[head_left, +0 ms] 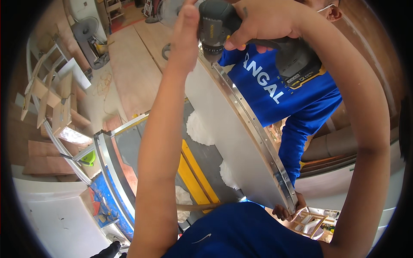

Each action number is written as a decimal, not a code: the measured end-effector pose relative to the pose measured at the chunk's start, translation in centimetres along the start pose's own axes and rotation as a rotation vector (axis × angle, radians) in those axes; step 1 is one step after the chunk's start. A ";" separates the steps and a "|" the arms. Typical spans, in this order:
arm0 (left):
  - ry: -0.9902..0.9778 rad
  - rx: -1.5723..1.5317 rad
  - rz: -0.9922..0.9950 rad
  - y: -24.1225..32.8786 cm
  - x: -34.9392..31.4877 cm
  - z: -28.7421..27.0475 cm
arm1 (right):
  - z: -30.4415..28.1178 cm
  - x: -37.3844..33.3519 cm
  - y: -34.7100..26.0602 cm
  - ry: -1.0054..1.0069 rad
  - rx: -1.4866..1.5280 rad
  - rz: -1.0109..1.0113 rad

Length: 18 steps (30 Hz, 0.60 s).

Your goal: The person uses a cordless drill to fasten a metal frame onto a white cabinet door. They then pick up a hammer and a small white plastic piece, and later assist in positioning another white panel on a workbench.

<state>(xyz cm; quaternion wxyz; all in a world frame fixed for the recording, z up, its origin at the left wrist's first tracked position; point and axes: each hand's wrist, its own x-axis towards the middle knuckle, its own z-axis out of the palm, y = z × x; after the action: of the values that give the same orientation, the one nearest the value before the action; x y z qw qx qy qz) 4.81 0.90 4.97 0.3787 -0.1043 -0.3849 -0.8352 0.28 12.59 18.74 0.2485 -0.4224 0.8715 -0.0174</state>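
Observation:
My right hand [262, 21] is closed around the grip of a black cordless drill [213, 32] with a yellow-trimmed battery. The drill's tip points down at a long perforated metal strip [245, 114], which looks like a continuous hinge, on the edge of a white panel [228, 124]. Beside the drill's body is my raised left hand [185, 36]; its fingers run out at the top edge, so its grip is hidden. Across the panel stands a co-worker in a blue sweatshirt [262, 81]. A hand of another person [290, 210] supports the panel's near end.
Under the panel lies a grey work surface with a yellow slotted insert [195, 172] and white crumpled material [200, 129]. Wooden boards [133, 69] stretch out behind. At the left are a standing fan [88, 32], a wooden frame structure [60, 96] and a blue sheet [105, 193].

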 end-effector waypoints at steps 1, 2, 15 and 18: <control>-0.026 0.033 0.004 -0.1 0.3 0.2 | 0.1 -0.2 -0.8 0.036 -0.058 0.061; -0.100 0.130 0.129 -2.3 1.0 -1.4 | 0.6 -0.5 -2.3 0.073 -0.120 0.118; -0.211 0.265 0.222 -4.6 2.3 -4.5 | 1.1 -0.8 -2.7 0.129 -0.242 0.150; -0.235 0.201 0.169 -4.6 2.0 -4.3 | 1.1 -1.0 -2.7 0.132 -0.235 0.159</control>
<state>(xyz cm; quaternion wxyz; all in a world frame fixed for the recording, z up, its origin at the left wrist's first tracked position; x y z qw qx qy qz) 0.62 -1.44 0.36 0.4086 -0.1949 -0.4979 -0.7397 3.27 11.78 18.80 0.1400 -0.3763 0.9126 0.0769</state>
